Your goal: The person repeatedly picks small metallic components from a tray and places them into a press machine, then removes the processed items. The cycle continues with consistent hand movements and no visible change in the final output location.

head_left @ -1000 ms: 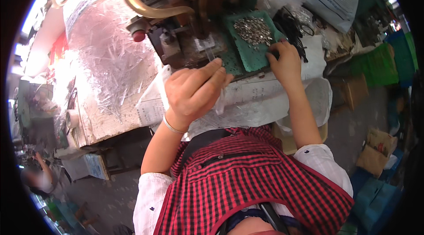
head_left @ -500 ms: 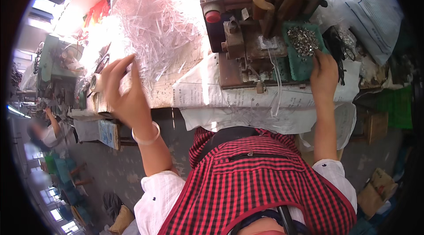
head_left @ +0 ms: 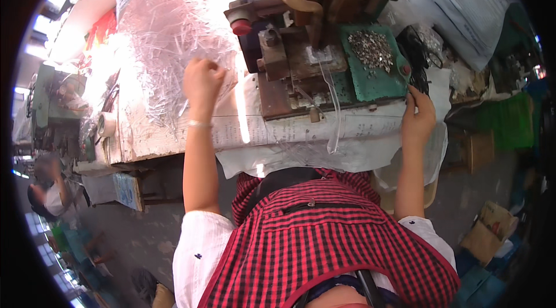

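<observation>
My left hand (head_left: 202,85) is over the near right side of a heap of clear plastic strips (head_left: 168,47), its fingers curled together; whatever they hold is hidden. My right hand (head_left: 420,114) is at the near right corner of a green tray (head_left: 376,83), thumb and fingers pinched; I cannot make out anything between them. A pile of small shiny metal pieces (head_left: 370,50) lies in the tray. Just beyond my right fingertips is a red button (head_left: 405,69). Between my hands stands a bench machine (head_left: 289,65), and a clear strip (head_left: 333,105) runs from its bed toward me.
A second red knob (head_left: 240,26) sits on the machine's left side. Printed paper sheets (head_left: 278,128) cover the bench's front edge. Black cables (head_left: 418,53) and plastic bags (head_left: 463,13) lie at the right. A tape roll (head_left: 106,124) is at the left; another person (head_left: 55,189) is farther left.
My left hand has swung right and its spread fingers have curled in. My right hand has drawn back from the metal pieces to the tray's near corner. The whole view has shifted slightly.
</observation>
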The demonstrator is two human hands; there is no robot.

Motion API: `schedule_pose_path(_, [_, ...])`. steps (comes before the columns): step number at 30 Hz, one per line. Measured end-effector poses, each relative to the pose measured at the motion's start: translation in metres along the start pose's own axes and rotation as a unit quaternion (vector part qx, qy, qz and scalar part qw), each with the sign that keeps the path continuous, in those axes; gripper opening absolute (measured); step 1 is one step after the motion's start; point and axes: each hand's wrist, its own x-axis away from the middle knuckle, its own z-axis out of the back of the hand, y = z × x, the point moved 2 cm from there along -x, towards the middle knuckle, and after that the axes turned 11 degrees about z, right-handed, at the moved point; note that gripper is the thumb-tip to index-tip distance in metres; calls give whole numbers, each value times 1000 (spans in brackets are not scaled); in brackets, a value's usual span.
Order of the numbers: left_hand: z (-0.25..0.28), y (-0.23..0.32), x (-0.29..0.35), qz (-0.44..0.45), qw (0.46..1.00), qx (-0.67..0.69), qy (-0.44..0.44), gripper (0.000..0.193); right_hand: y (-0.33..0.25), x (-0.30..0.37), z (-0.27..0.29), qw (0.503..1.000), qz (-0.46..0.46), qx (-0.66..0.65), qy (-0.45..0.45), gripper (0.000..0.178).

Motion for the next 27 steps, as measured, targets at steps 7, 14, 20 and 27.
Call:
schedule_pose_path(7, [32,-17,53,56,985,94,-134,17,-13,-11,4,970,-169,-165,-53,13])
schedule_pose_path(14, [18,-10,49,19,979,19,-203,12,-116,-99,-32,881,-32,-467,-61,11])
schedule_pose_path(20, [28,23,67,51,887,457,-51,9,-149,-86,-51,890,-26,-452,57,23])
schedule_pose_path(27, [142,111,58,-172,736,653,45,10,-159,-88,-46,826,-87,-557,20,50])
